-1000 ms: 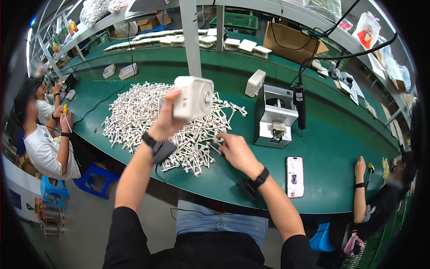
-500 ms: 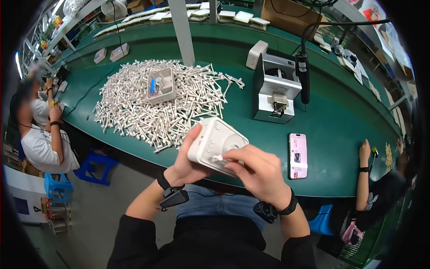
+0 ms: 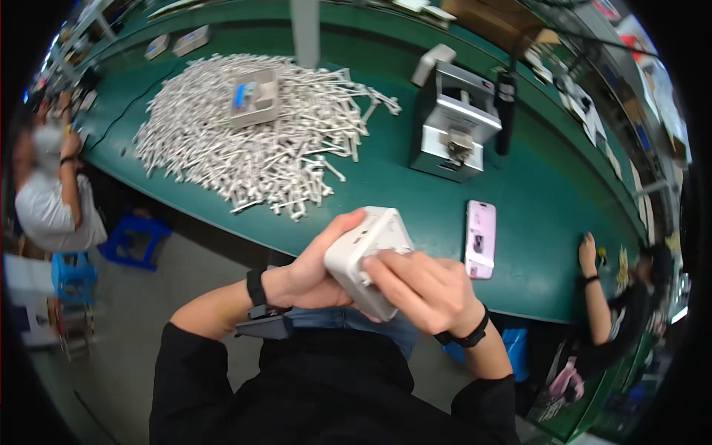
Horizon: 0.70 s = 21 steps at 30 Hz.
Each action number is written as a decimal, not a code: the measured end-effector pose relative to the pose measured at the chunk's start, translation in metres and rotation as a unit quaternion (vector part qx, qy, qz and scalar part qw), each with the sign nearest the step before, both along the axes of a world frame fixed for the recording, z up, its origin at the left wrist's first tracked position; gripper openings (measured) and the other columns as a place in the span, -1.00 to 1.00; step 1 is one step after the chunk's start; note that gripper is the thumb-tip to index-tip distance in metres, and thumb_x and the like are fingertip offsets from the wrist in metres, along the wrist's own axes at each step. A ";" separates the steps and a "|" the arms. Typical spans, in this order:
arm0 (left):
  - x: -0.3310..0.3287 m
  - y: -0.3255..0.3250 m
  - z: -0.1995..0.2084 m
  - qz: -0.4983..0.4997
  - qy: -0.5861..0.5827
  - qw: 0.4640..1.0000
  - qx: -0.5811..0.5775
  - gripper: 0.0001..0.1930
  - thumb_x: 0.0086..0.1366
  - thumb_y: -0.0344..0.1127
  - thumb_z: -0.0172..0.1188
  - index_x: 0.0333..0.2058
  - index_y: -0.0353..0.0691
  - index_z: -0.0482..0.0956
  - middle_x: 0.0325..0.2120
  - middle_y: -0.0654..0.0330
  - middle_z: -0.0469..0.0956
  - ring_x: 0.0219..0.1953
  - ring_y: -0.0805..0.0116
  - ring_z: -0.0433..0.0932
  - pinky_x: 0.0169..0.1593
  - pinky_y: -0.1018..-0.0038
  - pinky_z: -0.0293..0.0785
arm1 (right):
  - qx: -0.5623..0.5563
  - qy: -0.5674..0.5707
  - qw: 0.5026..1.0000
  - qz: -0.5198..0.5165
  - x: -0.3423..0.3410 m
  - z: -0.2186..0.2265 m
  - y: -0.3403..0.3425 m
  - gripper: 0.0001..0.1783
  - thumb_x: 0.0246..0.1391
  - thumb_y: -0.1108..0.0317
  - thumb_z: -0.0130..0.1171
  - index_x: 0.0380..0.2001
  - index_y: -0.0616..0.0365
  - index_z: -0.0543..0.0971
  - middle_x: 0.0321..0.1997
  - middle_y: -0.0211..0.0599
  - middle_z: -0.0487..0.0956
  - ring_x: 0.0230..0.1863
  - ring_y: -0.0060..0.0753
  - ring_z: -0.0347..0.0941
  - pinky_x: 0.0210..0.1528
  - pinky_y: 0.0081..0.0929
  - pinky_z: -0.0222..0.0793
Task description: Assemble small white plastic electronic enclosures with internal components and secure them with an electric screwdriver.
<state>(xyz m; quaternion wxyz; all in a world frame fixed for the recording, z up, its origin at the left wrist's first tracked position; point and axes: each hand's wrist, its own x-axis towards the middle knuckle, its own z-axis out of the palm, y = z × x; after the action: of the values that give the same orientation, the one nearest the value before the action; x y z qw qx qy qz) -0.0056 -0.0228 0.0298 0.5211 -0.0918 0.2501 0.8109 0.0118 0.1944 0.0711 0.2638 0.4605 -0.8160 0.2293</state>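
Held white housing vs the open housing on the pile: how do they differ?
Held housing is in the left hand, right hand touching it; open housing rests on the pile of white rods. Held housing is tilted; open housing sits open side up. Open housing shows a blue component inside; held housing's interior isn't visible. Both are pale and boxy.

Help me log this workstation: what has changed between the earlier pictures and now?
The left hand has brought the white housing from over the pile of white stick-shaped parts back toward the person's body, still gripping it. The right hand has left the pile's edge for the housing's face; whether it holds a part is unclear. The phone and silver machine stayed put.
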 end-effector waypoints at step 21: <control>0.010 0.039 0.004 0.045 0.081 0.987 -0.131 -0.11 0.50 0.39 -0.23 0.34 -0.40 0.40 0.26 -0.10 0.54 0.25 -0.03 0.56 0.37 0.16 0.43 | 0.065 0.090 0.994 -0.020 0.032 -0.026 0.027 -0.58 -0.13 0.31 0.28 -0.23 0.45 0.69 -0.26 -0.09 0.65 -0.33 -0.37 0.56 -0.46 -0.60 0.39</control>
<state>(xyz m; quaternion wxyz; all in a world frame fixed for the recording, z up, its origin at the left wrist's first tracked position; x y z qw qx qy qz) 0.0041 0.0166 0.0334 0.4460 -0.1043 0.3908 0.7984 0.0435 0.2212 0.0451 0.3102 0.4788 -0.8113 0.1275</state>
